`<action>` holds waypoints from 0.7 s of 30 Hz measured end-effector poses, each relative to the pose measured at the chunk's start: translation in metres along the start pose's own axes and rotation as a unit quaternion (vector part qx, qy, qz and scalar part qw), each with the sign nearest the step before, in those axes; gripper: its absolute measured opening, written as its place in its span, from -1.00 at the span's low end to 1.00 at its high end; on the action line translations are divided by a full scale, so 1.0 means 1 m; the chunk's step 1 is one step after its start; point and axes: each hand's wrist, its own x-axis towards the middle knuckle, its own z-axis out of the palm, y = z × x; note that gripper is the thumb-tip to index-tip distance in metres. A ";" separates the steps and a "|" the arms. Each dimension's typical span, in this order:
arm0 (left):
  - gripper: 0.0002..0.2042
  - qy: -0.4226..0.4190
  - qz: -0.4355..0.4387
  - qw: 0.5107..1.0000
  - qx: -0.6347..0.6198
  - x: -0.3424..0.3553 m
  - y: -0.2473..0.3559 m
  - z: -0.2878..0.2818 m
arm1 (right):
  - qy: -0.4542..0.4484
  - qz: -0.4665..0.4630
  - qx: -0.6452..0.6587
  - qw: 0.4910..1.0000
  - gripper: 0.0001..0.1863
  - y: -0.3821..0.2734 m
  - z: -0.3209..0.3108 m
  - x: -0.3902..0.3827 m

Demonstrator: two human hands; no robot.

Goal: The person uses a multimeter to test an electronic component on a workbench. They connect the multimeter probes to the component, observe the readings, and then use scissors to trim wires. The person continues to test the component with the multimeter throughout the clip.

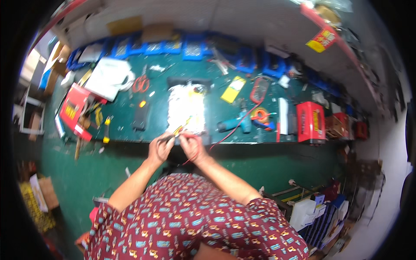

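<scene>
At the bench's front edge, my left hand (pixel 160 148) is closed on a slim dark object, likely a probe. My right hand (pixel 191 147) grips a red probe (pixel 188 135) with a red lead looping below it. Both fingertips nearly meet at thin yellow and dark wires (pixel 179 129) on a bright, glare-washed item (pixel 185 108) in a dark housing (pixel 203 140); fine detail there is unreadable. A red-cased meter (pixel 259 90) lies to the right, with a red lead running from it.
Green bench (pixel 151 69) holds a cordless drill (pixel 234 125), tape rolls (pixel 260 115), red boxes (pixel 310 121), a yellow item (pixel 233 89), scissors (pixel 141 84), a dark block (pixel 141 116) and a white case (pixel 106 78). Blue bins (pixel 193 47) line the back; a shelf (pixel 312 17) overhangs right.
</scene>
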 end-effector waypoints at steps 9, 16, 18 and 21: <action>-0.84 0.004 -0.001 1.000 -0.004 0.003 0.004 0.001 | -0.029 -0.009 -0.064 0.997 -0.82 -0.002 -0.010 -0.001; -0.84 0.011 0.019 1.000 -0.006 0.000 -0.002 0.002 | -0.039 0.008 -0.069 0.997 -0.82 -0.003 -0.008 -0.002; -0.84 0.008 0.011 1.000 -0.016 0.000 0.000 0.001 | -0.036 0.005 -0.064 0.997 -0.82 -0.002 -0.008 -0.002; -0.83 0.009 0.002 1.000 -0.020 0.000 0.004 0.000 | -0.033 0.014 -0.061 0.998 -0.82 -0.002 -0.008 -0.003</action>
